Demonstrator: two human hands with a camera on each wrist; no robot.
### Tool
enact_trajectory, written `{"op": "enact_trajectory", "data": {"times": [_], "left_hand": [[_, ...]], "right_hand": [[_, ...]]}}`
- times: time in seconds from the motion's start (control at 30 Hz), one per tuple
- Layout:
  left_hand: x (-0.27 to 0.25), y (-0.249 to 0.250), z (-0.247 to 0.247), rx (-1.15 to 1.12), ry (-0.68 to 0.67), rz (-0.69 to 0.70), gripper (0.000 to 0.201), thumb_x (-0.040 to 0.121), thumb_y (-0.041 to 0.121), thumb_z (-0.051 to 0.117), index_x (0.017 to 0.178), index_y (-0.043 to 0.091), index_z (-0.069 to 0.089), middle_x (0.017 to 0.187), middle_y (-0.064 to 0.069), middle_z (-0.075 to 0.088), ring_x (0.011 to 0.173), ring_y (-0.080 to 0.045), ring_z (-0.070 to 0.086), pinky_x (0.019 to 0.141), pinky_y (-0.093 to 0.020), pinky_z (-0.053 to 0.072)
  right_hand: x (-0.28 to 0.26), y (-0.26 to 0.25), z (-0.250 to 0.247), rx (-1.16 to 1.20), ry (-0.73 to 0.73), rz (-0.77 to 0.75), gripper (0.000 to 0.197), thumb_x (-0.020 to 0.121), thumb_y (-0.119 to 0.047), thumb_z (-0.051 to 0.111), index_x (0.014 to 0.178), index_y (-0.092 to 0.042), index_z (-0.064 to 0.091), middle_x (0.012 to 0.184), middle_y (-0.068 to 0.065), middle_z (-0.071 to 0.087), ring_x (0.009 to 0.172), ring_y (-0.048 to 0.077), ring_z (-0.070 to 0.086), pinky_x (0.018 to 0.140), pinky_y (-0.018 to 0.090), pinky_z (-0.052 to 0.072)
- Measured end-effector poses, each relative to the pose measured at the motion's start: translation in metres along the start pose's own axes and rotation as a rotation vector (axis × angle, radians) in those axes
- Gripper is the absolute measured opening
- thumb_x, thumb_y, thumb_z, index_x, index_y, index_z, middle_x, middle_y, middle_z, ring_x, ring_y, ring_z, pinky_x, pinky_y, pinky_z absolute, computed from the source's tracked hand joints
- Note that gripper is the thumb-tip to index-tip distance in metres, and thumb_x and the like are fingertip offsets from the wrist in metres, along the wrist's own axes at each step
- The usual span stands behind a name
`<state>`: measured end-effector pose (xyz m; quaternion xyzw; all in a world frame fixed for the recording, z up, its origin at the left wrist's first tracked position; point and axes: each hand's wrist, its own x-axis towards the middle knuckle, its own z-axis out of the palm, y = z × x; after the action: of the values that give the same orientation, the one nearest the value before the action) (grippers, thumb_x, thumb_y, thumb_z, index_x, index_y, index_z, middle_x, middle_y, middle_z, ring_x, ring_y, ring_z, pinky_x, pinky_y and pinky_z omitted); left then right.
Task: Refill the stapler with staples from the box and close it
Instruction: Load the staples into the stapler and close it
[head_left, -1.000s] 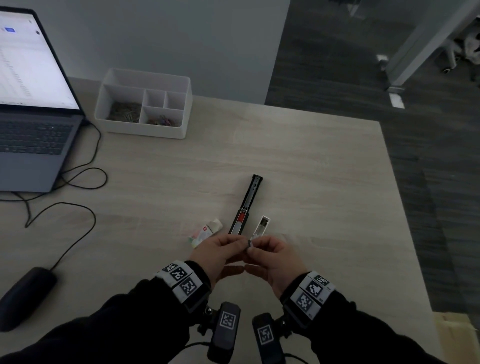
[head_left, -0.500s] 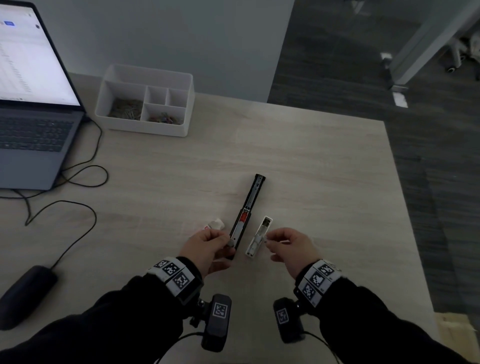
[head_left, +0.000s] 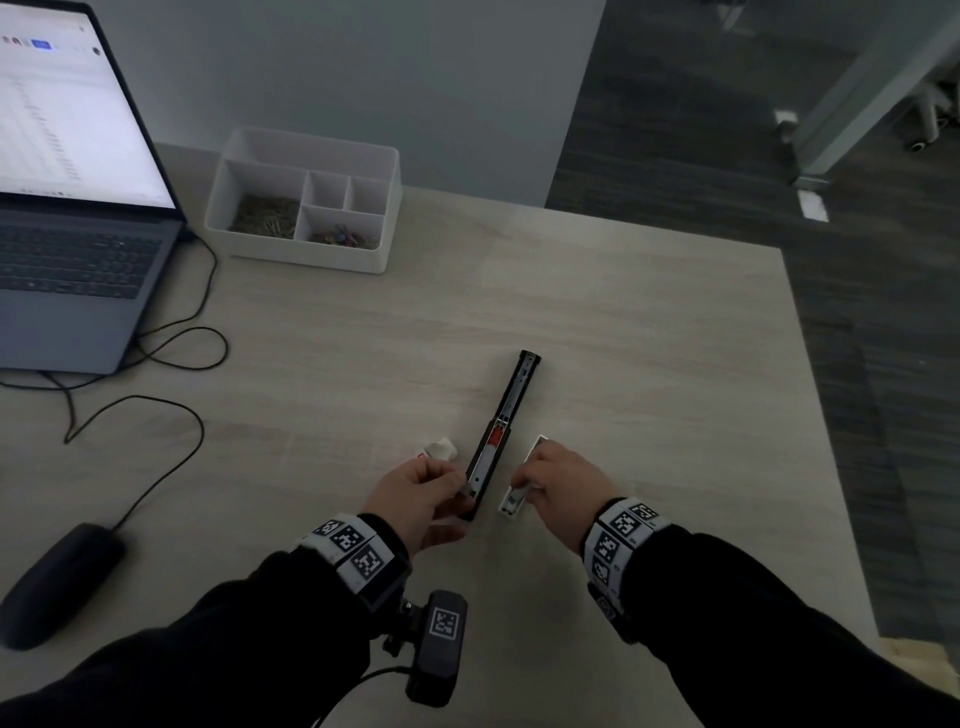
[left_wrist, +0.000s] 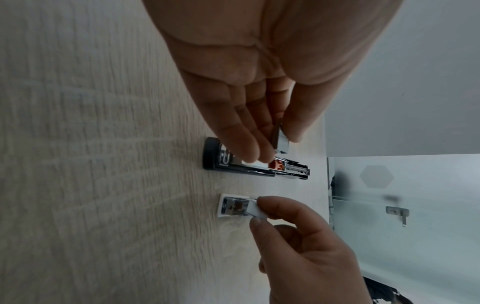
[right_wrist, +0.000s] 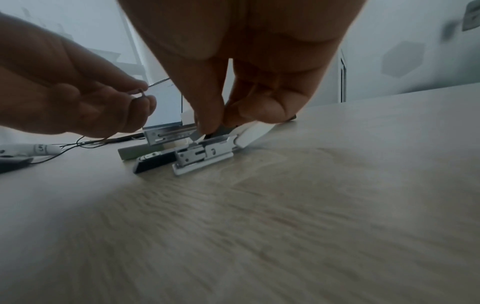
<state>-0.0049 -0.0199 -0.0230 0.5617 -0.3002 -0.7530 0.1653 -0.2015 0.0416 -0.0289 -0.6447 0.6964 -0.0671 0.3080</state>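
Observation:
A black stapler (head_left: 501, 431) lies opened out flat on the table (head_left: 623, 338), its magazine with a red pusher (left_wrist: 276, 165) facing up. My left hand (head_left: 462, 488) pinches a short strip of staples (left_wrist: 280, 142) just above the stapler's near end. Right of it lies a small white stapler (head_left: 513, 503), its lid tilted up (right_wrist: 253, 133). My right hand (head_left: 524, 480) pinches a small grey piece (right_wrist: 221, 130), apparently another staple strip, right over the white stapler's open magazine (right_wrist: 205, 155). The staple box (head_left: 439, 449) lies left of the black stapler, partly behind my left hand.
A white desk organiser (head_left: 306, 202) with clips stands at the back. An open laptop (head_left: 67, 218) sits at the far left, with cables (head_left: 156, 415) running to a dark mouse (head_left: 57, 582). The table's right edge (head_left: 826, 467) drops to a dark floor.
My hands, joined over one small piece a second ago, have parted. The left moved to the black stapler's near end, and the right came down onto the white stapler.

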Motion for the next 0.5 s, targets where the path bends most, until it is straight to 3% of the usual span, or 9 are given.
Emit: {"op": "enact_trajectory", "data": {"times": [0.5], "left_hand": [[-0.003, 0.0037, 0.0002, -0.008, -0.016, -0.007, 0.007, 0.091, 0.01, 0.063, 0.085, 0.014, 0.06, 0.083, -0.009, 0.067, 0.075, -0.021, 0.069, 0.054, -0.031, 0.057]], "right_hand": [[0.0025, -0.0024, -0.0004, -0.076, -0.07, -0.02, 0.034, 0.087, -0.003, 0.053, 0.111, -0.019, 0.07, 0.115, 0.008, 0.059, 0.106, 0.03, 0.057, 0.089, 0.034, 0.043]]}}
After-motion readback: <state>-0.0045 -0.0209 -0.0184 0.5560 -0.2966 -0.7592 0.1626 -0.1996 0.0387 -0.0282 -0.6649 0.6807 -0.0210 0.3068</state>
